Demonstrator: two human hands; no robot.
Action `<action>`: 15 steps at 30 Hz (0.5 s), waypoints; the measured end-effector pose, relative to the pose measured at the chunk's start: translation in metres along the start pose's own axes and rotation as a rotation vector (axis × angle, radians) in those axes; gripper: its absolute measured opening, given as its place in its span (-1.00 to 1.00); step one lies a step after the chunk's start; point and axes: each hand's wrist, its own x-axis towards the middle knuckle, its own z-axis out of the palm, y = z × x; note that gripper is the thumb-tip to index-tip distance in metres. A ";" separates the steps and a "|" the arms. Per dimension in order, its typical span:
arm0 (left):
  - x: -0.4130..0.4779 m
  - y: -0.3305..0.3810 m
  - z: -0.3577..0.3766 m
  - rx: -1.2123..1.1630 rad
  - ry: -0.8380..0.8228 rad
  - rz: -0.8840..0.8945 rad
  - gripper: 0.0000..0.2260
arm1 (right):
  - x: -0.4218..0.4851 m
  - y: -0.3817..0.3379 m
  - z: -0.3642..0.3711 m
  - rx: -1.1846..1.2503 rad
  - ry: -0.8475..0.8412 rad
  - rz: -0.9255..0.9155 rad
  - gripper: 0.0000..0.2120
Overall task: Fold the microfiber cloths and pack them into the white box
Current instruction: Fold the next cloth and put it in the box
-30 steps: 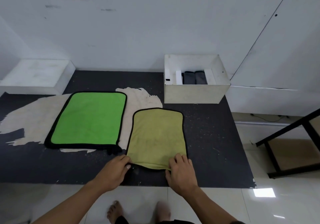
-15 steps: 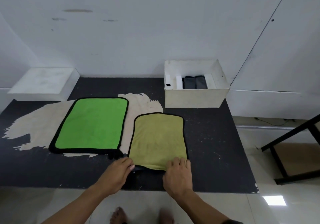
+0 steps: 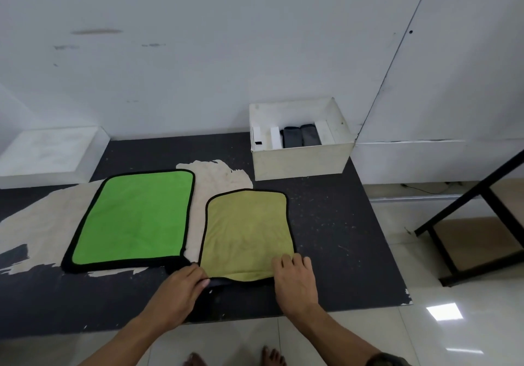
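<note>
- Now, my left hand pinches the olive cloth at its near left corner.
- My right hand covers the near right corner; I cannot tell its grip.

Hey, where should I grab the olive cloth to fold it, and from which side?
Take the olive cloth by its two near corners, coming from the near edge, where the left hand and right hand are. It lies flat, long side running away toward the white box, so lifting those corners probably folds it in half.
</note>
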 end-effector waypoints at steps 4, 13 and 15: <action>-0.002 -0.009 0.007 0.068 -0.105 0.033 -0.92 | -0.008 0.016 0.005 0.067 0.032 -0.002 -0.78; 0.014 -0.013 -0.008 -0.227 -0.024 -0.346 -0.91 | 0.016 0.036 0.004 0.514 -0.030 0.084 -0.95; 0.027 -0.012 -0.018 -0.438 0.108 -0.483 -0.93 | 0.033 0.039 -0.004 0.668 -0.039 0.139 -0.93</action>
